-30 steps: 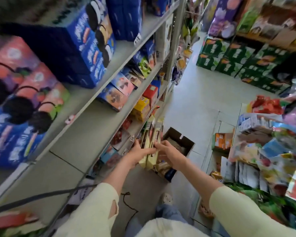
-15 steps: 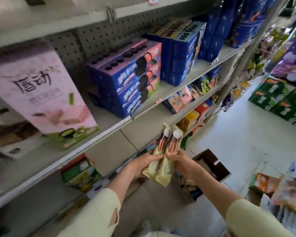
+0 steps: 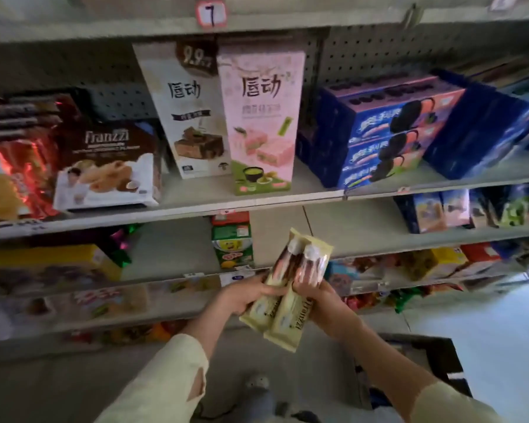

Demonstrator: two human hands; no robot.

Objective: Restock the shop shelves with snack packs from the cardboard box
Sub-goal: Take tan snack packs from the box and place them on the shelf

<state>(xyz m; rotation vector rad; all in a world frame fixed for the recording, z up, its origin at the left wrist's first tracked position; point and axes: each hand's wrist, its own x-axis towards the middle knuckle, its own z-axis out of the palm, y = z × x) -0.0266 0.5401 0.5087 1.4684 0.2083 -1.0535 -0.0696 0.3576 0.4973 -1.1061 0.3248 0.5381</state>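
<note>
Two long cream snack packs [image 3: 290, 288] lie side by side in front of the shelves [image 3: 257, 203], tilted with their tops toward 1 o'clock; the left hand [image 3: 245, 296] grips them from 9 o'clock, fingers curled round the left pack; the right hand [image 3: 318, 300] grips from 3 o'clock, fingers wrapped round the right pack; the cardboard box [image 3: 434, 355] sits on the floor at 4 o'clock of the hands, dark and partly hidden by the right arm; at 12 o'clock of the packs a pink carton [image 3: 261, 117] stands upright beside a white carton [image 3: 185, 111]; at 10 o'clock rests a brown Franzzi box [image 3: 107, 166]; at 2 o'clock are stacked blue biscuit boxes [image 3: 388, 129]
</note>
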